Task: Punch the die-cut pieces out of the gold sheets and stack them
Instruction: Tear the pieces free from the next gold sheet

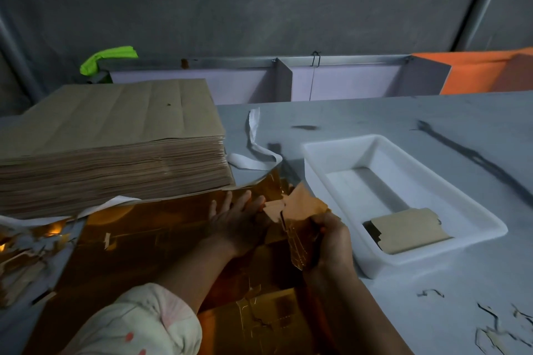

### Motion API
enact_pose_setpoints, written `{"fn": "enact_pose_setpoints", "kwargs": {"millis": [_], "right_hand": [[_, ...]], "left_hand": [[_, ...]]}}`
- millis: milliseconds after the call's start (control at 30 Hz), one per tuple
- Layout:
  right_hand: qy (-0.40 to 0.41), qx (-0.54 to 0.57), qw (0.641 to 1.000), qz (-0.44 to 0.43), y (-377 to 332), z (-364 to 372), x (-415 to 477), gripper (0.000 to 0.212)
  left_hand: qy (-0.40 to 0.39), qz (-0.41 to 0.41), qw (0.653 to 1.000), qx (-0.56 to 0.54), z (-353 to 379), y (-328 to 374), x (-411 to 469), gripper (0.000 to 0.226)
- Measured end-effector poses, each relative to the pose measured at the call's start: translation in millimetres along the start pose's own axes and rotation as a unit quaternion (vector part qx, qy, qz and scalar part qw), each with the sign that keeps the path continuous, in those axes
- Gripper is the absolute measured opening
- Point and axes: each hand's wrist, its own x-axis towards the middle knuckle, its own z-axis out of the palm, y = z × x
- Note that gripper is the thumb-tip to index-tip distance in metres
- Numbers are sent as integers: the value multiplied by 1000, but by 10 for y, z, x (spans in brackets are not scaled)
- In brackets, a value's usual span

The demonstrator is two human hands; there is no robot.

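Looks early: small stack [409, 229] in tray [317, 150], big pile [115, 138] prob. undone. Left grip [239, 222] flat, presses sheet [161, 219]; right grip [331, 239] holds pc [300, 204].

No text, label or number can be read anywhere (the light is dim).

Two hands counted: left hand [236, 223], right hand [331, 241]. One tray [331, 148], one pile of pieces [409, 232] inside. One tall stack [115, 158], sheets too many to be counted. One gold sheet [158, 225] on desk [375, 115]. One loose piece [301, 206]. One green cloth [106, 59]. Several scraps [496, 333].
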Motion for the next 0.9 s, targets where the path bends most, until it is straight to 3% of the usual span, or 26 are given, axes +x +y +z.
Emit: {"fn": "enact_pose_setpoints", "kwargs": {"millis": [67,233,433,500,667,900], "right_hand": [[-11,20,1000,-15,-31,-43,8,40],[-72,82,992,-59,-135,-22,-48,3],[-85,136,987,-31,-169,38,-175,9],[-107,151,983,-16,-202,82,-221,24],[-116,78,989,-46,-237,158,-169,44],[-60,12,997,-42,-190,305,80,36]], "left_hand": [[5,-10,1000,-18,20,3,25,65],[13,-15,999,-38,21,3,23,63],[20,-12,999,-43,-5,31,-11,60],[18,-6,999,-39,-8,25,-9,60],[11,-10,998,-56,-102,24,33,64],[64,-52,984,-160,-291,-105,70,51]]}}
